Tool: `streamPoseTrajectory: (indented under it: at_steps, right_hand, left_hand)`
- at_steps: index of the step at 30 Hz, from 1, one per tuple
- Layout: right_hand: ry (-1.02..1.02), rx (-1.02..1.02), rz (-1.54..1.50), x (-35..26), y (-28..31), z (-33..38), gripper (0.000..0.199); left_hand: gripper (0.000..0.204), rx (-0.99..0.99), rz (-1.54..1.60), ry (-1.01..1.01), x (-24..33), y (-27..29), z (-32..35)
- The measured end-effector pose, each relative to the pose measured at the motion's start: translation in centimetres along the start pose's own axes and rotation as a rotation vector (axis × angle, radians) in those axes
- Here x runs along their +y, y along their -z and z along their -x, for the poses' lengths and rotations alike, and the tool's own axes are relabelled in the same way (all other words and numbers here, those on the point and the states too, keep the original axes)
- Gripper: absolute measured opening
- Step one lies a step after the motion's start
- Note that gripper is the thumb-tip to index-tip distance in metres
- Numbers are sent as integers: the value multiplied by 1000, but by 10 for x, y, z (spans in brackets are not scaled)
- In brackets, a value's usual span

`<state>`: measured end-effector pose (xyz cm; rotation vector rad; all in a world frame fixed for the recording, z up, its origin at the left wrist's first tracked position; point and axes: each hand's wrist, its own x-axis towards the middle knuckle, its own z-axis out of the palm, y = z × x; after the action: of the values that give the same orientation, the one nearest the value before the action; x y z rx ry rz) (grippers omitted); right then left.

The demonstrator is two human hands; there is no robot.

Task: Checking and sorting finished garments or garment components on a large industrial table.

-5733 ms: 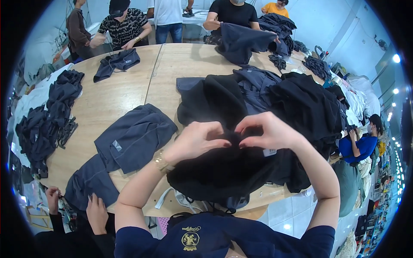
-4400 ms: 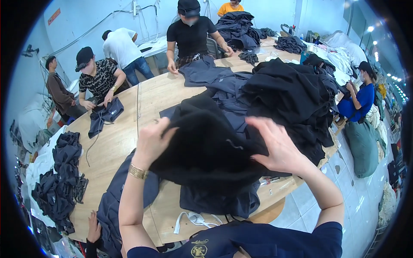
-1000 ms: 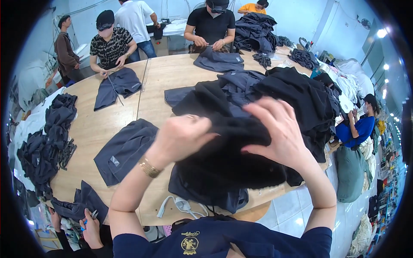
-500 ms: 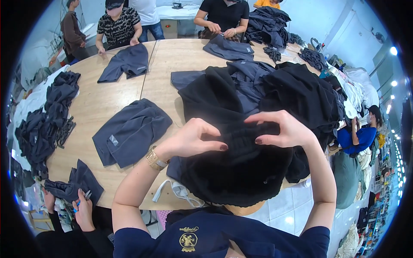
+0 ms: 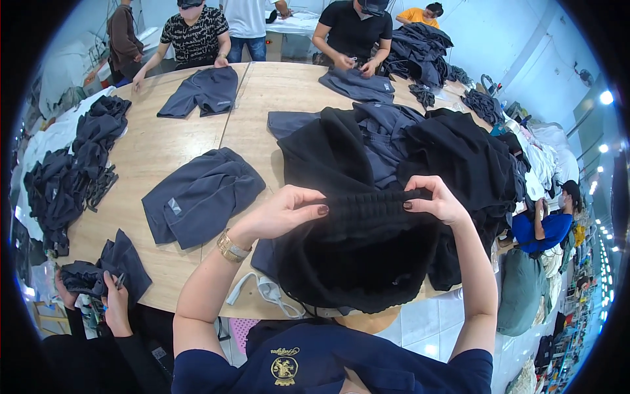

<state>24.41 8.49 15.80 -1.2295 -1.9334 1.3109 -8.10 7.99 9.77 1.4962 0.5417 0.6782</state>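
Both my hands hold up a black garment [image 5: 364,253] by its ribbed elastic waistband, stretched level between them in front of my chest. My left hand [image 5: 289,211], with a gold bracelet on the wrist, pinches the band's left end. My right hand [image 5: 436,200] grips the right end. The garment hangs down over the near edge of the wooden table [image 5: 147,154]. Just behind it lies a big heap of black and dark grey clothes [image 5: 420,148].
A folded dark grey pair of shorts [image 5: 200,196] lies left of my hands, and a white strap [image 5: 266,294] near the table edge. Dark garments [image 5: 72,167] are piled at far left. Several other people work around the table; one at lower left holds scissors [image 5: 111,289].
My hands have gone from bunching the black garment to spreading its waistband out level between them. The camera view has shifted slightly.
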Motion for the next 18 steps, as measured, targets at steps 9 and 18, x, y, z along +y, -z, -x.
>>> streamPoseTrajectory:
  at_steps: [9, 18]
  right_hand:
    - [-18, 54, -315, 33, -11, 2, 12]
    - [17, 40, -420, 58, -19, 4, 16]
  left_hand:
    - [21, 66, 231, -89, -6, -4, -7]
    - [21, 119, 275, -58, -8, -13, -5]
